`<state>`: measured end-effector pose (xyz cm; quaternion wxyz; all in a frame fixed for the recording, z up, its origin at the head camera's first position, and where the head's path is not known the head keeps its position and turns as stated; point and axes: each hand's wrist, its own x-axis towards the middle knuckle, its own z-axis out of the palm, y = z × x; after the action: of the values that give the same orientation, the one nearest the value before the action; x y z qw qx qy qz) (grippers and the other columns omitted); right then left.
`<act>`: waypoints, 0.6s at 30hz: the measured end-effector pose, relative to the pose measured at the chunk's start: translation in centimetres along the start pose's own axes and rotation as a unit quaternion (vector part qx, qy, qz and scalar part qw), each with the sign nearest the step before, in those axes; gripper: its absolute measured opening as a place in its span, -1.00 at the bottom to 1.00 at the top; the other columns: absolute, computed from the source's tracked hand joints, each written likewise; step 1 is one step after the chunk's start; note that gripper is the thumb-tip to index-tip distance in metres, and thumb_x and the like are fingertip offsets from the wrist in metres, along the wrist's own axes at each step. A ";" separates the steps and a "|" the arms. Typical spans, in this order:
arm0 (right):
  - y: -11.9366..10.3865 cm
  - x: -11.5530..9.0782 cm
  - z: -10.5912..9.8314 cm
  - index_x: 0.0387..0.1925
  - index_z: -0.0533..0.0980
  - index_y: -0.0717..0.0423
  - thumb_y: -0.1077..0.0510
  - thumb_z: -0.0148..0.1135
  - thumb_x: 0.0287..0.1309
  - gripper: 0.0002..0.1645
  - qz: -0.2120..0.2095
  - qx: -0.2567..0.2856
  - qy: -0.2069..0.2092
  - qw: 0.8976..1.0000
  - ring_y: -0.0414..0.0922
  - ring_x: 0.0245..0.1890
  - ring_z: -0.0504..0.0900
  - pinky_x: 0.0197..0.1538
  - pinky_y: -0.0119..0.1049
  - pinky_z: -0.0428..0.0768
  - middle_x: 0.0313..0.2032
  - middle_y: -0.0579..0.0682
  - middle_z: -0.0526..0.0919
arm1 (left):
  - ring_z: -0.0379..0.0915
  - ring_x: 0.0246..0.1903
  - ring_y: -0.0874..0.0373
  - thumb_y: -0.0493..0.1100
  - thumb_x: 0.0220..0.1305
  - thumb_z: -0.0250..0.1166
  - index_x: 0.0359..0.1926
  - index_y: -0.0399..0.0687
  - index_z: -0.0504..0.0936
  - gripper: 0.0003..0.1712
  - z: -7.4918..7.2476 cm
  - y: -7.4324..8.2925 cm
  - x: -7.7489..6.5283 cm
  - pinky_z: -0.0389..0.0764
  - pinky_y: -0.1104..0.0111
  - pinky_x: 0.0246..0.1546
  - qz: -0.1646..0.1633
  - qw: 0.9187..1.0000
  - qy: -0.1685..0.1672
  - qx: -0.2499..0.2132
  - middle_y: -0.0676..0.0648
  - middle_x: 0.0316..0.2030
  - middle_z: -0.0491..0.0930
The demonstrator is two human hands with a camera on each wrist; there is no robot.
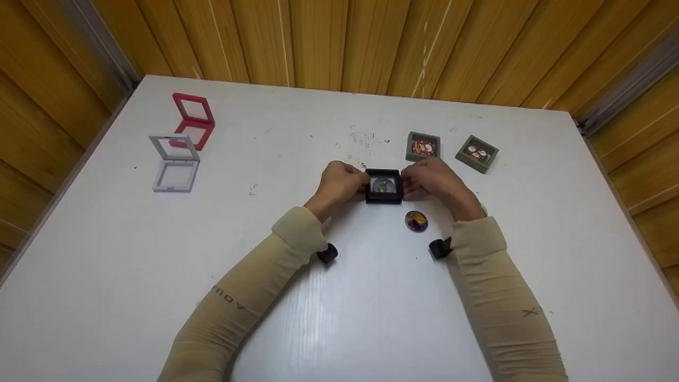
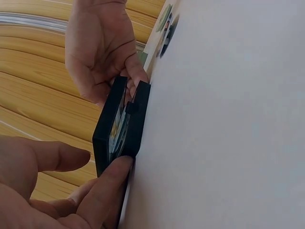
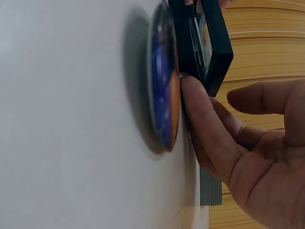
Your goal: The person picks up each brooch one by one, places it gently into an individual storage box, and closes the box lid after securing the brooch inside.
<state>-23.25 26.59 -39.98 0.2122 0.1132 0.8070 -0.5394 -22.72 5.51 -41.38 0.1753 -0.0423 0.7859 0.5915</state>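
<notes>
Between half-curled left hand (image 1: 342, 183) and right hand (image 1: 432, 180) holding it, a black frame (image 1: 384, 198) is gaping, likely risking its disc (image 1: 383, 185) slipping if squeezed unevenly.

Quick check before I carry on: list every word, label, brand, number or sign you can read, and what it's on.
"AQU" (middle letter possibly O): left sleeve, upside down in the head view; a further letter is cut off at the edge.
"X": right sleeve, with an unreadable mark beside it.
Black frame, domed disc: no readable text; any lettering is too small or blurred.
</notes>
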 end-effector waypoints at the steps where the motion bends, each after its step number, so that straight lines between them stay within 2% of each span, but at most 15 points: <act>1: 0.0 0.0 0.0 -0.03 0.50 0.49 0.17 0.11 0.28 -0.59 0.000 0.000 -0.001 1.000 -0.07 -0.42 0.69 -0.17 -0.20 0.66 -0.30 0.20 0.62 | 0.62 -0.33 0.11 -0.25 0.21 0.26 -0.27 -0.25 0.66 -0.86 0.0 0.0 0.0 0.64 0.39 -0.31 0.001 1.000 0.000 0.001 -0.09 -0.35 0.65; 9: 0.0 0.0 -0.1 0.03 0.50 0.43 0.15 0.19 0.26 -0.56 -0.007 -0.025 -0.002 1.000 -0.06 -0.34 0.70 -0.16 -0.22 0.66 -0.17 0.27 0.63 | 0.63 -0.35 0.10 -0.32 0.16 0.28 -0.26 -0.28 0.66 -0.87 0.1 -0.1 0.2 0.65 0.41 -0.35 0.004 1.000 0.000 -0.006 -0.12 -0.32 0.64; 18: 0.1 -0.1 0.0 0.01 0.54 0.38 0.17 0.23 0.23 -0.60 -0.012 -0.048 0.002 0.999 -0.10 -0.36 0.69 -0.20 -0.27 0.66 -0.14 0.26 0.64 | 0.64 -0.37 0.11 -0.33 0.17 0.30 -0.25 -0.29 0.69 -0.86 0.1 -0.5 0.2 0.65 0.43 -0.37 0.020 1.000 -0.002 0.007 -0.11 -0.32 0.63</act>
<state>-23.11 26.67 -39.97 0.2091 0.0947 0.8338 -0.5022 -22.72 5.46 -41.87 0.1654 -0.0239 0.7905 0.5892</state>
